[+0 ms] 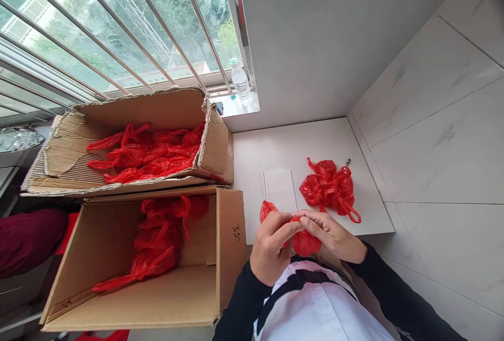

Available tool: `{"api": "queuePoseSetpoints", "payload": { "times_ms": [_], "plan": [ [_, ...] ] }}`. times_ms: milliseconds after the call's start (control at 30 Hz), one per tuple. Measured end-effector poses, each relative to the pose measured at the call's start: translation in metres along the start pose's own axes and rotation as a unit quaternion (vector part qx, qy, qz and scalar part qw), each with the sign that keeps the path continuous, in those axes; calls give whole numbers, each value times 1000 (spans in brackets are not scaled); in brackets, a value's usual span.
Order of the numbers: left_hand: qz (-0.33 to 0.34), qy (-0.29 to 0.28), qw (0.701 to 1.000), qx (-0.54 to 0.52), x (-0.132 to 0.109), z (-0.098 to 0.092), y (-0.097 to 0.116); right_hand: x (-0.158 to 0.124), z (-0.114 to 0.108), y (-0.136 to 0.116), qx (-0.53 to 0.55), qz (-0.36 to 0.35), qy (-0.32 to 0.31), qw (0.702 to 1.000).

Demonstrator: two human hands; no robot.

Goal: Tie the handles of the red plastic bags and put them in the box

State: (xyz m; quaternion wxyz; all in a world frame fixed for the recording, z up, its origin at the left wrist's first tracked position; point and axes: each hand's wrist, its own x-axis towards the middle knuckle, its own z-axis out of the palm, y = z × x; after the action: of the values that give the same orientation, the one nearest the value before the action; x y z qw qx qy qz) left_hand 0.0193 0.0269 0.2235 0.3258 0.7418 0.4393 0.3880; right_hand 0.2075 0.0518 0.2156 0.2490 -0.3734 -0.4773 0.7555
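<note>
Both my hands hold one crumpled red plastic bag (pixel 304 241) close to my chest, just off the near edge of a white table (pixel 255 157). My left hand (pixel 271 246) pinches its upper part with bent fingers. My right hand (pixel 331 233) grips it from the right, fingers pressed together. Another bunched red bag (pixel 328 186) with loop handles lies on the table just beyond my hands. A white sheet of paper (pixel 280 188) lies beside that bag, to its left.
Two open cardboard boxes stand to my left: the near box (pixel 224 257) and the far box (pixel 214 152), each holding several red bags. A water bottle (pixel 241 82) stands on the window sill. Tiled wall runs along the right.
</note>
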Motion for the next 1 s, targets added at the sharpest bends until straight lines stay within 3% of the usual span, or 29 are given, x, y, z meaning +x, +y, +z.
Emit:
{"api": "queuePoseSetpoints", "payload": {
  "times_ms": [333, 567, 733, 867, 1000],
  "plan": [
    [-39, 74, 995, -50, -14, 6, -1, -6, -9, 0, 35, 9, 18, 999],
    [-25, 90, 994, -50, -9, 3, 1, -11, -8, 7, -45, -7, 74, 996],
    [-37, 127, 989, -61, -13, 4, -3, -9, -6, 1, -14, 7, 51, 999],
    [-33, 121, 990, -59, -14, 4, -3, -6, -6, -3, -86, 20, 6, 996],
    [-30, 117, 991, -53, -12, 3, -2, -7, -4, -2, -123, 8, 34, 992]
  ]
}}
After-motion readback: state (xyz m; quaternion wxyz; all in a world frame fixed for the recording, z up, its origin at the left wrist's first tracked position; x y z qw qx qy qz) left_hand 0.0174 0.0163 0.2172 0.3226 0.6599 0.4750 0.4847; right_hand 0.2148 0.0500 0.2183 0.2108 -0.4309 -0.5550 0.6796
